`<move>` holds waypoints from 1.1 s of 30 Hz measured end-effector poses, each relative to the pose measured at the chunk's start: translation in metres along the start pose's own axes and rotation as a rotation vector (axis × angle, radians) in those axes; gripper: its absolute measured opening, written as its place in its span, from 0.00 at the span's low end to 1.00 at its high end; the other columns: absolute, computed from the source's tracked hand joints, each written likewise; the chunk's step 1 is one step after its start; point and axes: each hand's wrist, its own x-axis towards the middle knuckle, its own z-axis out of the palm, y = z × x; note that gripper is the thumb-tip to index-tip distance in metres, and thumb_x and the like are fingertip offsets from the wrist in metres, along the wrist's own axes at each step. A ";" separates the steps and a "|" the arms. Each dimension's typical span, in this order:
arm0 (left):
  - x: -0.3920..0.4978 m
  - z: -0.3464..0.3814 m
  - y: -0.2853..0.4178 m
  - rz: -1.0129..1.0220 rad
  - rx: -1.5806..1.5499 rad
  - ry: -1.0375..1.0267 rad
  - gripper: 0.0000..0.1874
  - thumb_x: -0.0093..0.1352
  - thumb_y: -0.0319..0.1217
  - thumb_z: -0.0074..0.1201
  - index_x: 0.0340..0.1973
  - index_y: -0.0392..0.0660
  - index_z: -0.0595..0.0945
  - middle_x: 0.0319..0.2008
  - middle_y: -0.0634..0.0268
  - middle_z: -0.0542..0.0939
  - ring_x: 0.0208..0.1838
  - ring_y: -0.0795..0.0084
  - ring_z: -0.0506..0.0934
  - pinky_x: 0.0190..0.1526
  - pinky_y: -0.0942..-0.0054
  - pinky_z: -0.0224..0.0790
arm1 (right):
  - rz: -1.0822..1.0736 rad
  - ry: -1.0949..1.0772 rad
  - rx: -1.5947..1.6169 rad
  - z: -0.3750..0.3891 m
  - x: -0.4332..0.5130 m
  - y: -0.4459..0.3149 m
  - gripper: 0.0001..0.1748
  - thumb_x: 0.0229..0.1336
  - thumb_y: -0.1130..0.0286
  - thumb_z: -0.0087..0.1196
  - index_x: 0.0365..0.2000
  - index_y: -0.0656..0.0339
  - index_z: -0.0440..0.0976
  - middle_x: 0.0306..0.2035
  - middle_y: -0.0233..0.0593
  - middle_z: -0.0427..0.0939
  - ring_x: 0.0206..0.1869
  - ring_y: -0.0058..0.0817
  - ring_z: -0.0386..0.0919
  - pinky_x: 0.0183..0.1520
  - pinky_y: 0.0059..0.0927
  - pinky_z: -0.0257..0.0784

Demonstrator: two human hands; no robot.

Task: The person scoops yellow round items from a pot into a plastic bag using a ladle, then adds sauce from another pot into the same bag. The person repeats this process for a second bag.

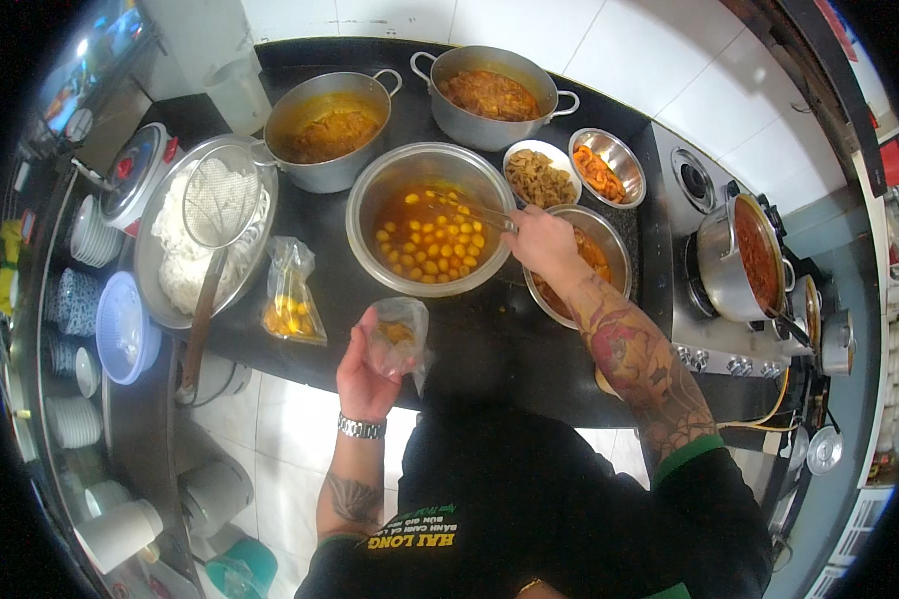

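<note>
My left hand (368,367) holds a clear plastic bag (412,346) with some brown food at its bottom. In my right hand (543,239) are metal tongs (494,217), reaching over the rim of a large metal bowl (359,247). Small yellow quail eggs (428,254) float there in orange broth, and the tips of the tongs are hard to make out among them. Left of the bowl stands a filled plastic bag (292,314) with yellow pieces inside. Under my right wrist, partly hidden, is a metal bowl of orange-brown stew (595,251).
Two aluminium pots (330,168) (472,131) stand behind the bowl. White (541,176) and metal (607,165) bowls hold food. A strainer (221,196) lies across a basin of white noodles (183,258). On the right, a gas stove (682,292) carries a stew pot (719,258).
</note>
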 end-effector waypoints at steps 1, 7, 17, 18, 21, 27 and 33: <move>0.001 0.003 0.000 0.025 0.006 -0.048 0.25 0.75 0.48 0.42 0.61 0.48 0.70 0.58 0.58 0.72 0.53 0.63 0.74 0.46 0.61 0.71 | -0.001 -0.002 0.003 -0.001 -0.001 0.001 0.17 0.55 0.58 0.57 0.38 0.60 0.78 0.38 0.45 0.79 0.40 0.46 0.80 0.43 0.45 0.77; 0.013 0.008 0.010 0.079 0.084 -0.041 0.23 0.76 0.48 0.40 0.60 0.51 0.73 0.53 0.62 0.76 0.49 0.64 0.77 0.46 0.58 0.74 | 0.040 0.031 0.014 -0.009 -0.008 0.006 0.15 0.55 0.58 0.57 0.37 0.58 0.79 0.37 0.44 0.79 0.39 0.46 0.81 0.43 0.44 0.77; 0.022 0.023 0.020 0.165 0.014 0.025 0.24 0.77 0.48 0.37 0.64 0.50 0.69 0.49 0.61 0.78 0.37 0.70 0.75 0.42 0.65 0.72 | 0.095 -0.048 0.591 -0.077 -0.059 0.016 0.21 0.52 0.59 0.66 0.46 0.56 0.81 0.39 0.46 0.83 0.39 0.36 0.83 0.45 0.32 0.76; 0.023 0.026 0.019 0.179 0.012 0.091 0.25 0.77 0.48 0.37 0.64 0.50 0.68 0.49 0.61 0.78 0.37 0.70 0.76 0.42 0.65 0.72 | 0.026 -0.082 0.662 -0.087 -0.068 0.011 0.21 0.51 0.62 0.67 0.45 0.58 0.81 0.38 0.45 0.84 0.38 0.33 0.83 0.45 0.30 0.75; 0.024 0.028 0.019 0.194 -0.003 0.123 0.25 0.78 0.49 0.35 0.65 0.51 0.67 0.48 0.62 0.78 0.37 0.71 0.76 0.42 0.65 0.73 | -0.197 -0.157 0.730 -0.110 -0.092 -0.008 0.20 0.50 0.66 0.68 0.42 0.65 0.80 0.36 0.43 0.83 0.37 0.32 0.82 0.42 0.30 0.75; 0.020 0.024 0.021 0.199 0.028 0.068 0.26 0.78 0.50 0.34 0.65 0.50 0.67 0.44 0.64 0.78 0.34 0.73 0.75 0.39 0.68 0.73 | -0.154 -0.136 0.582 -0.123 -0.097 -0.025 0.22 0.47 0.64 0.69 0.42 0.66 0.80 0.35 0.47 0.81 0.37 0.41 0.82 0.40 0.37 0.77; 0.018 0.023 0.021 0.187 0.040 0.109 0.26 0.78 0.50 0.34 0.63 0.49 0.69 0.45 0.63 0.79 0.33 0.73 0.74 0.38 0.70 0.72 | -0.177 0.045 0.061 -0.079 -0.054 -0.013 0.21 0.51 0.58 0.62 0.42 0.61 0.79 0.37 0.44 0.79 0.39 0.43 0.81 0.41 0.43 0.78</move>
